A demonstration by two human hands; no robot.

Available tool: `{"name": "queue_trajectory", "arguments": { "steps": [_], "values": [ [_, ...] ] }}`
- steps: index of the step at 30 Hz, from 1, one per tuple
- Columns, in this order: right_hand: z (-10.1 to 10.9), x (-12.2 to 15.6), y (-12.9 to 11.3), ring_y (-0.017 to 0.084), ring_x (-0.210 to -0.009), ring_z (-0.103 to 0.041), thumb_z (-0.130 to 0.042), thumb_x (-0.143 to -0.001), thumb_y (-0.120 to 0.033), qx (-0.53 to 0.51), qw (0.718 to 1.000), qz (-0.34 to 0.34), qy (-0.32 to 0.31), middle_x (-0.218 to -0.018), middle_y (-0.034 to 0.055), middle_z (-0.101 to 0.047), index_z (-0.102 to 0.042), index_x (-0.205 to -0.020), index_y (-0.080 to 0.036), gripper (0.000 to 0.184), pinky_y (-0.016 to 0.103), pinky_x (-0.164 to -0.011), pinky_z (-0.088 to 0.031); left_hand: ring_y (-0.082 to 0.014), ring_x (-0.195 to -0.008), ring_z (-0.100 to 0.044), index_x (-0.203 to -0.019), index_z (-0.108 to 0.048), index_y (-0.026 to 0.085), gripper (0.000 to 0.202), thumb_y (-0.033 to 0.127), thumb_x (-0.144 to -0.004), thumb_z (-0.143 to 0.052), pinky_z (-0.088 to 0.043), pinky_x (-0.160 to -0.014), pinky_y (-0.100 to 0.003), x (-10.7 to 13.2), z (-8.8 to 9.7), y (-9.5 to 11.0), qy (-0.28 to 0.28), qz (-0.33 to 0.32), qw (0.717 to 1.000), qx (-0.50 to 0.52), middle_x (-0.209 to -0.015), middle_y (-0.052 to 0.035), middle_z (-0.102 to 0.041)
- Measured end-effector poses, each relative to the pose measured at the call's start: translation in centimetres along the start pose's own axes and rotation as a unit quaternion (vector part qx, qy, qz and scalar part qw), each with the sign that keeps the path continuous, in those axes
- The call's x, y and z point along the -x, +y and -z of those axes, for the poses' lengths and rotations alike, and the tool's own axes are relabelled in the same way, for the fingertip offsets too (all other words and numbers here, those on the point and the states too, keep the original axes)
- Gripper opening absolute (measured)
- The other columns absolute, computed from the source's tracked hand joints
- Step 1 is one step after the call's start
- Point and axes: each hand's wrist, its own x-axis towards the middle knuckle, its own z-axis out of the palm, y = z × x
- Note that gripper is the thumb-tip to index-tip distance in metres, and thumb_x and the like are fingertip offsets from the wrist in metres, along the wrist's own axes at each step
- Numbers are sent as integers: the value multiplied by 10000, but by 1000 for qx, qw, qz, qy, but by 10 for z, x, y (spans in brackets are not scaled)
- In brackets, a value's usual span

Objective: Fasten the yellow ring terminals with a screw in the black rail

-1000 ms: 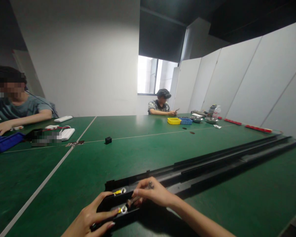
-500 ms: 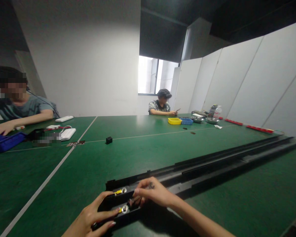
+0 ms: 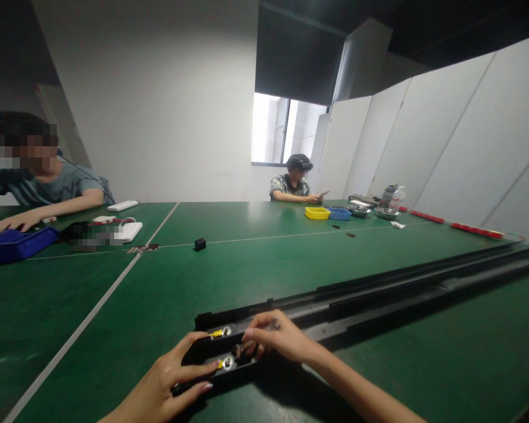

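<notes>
A long black metal channel lies slantwise on the green table, its near end in front of me. Two round washers with nuts sit in that end, the far nut and the near nut, each joined to a yellow terminal. My left hand is closed round the channel's near end, with fingers beside the yellow pieces. In my right hand a short metal wrench is pinched, its lower end just right of the near nut. The palm hides part of the wrench.
Two people sit across the table, one left with a hand near a blue tray, one further off. A small black block, yellow tray, blue bin, metal bowls and white power banks stand about.
The view has shifted slightly, so everything sits a little further right and higher. Both hands keep their hold, the wrench staying close by the near nut.
</notes>
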Motion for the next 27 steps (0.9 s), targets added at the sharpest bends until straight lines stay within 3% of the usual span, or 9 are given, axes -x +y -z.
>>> {"name": "queue_trajectory", "arguments": {
  "steps": [16, 22, 27],
  "values": [
    [0, 1, -3, 107, -581, -621, -759, -724, -467, 46, 998, 32, -34, -684, 48, -706, -746, -757, -113, 355, 223, -592, -487, -270, -1185, -570, -1167, -699, 372, 277, 275, -927, -600, -481, -1002, -395, -2, 4, 7, -7, 14, 1000, -8, -1374, -27, -502],
    [1, 2, -4, 97, -556, -587, -765, -732, -404, 77, 995, 29, -47, -689, 54, -720, -788, -829, -128, 293, 210, -578, -469, -264, -1175, -579, -1169, -698, 378, 291, 259, -917, -614, -490, -993, -378, -1, 3, 4, 0, 0, 1000, -23, -1366, -25, -513],
    [3, 5, -5, 132, -599, -615, -729, -768, -438, 145, 986, 47, -61, -746, 74, -741, -790, -926, -131, 351, 234, -607, -478, -268, -1190, -562, -1204, -672, 388, 323, 244, -922, -607, -485, -997, -391, -1, 4, 3, -20, -5, 999, -26, -1381, -31, -489]
  ]
}}
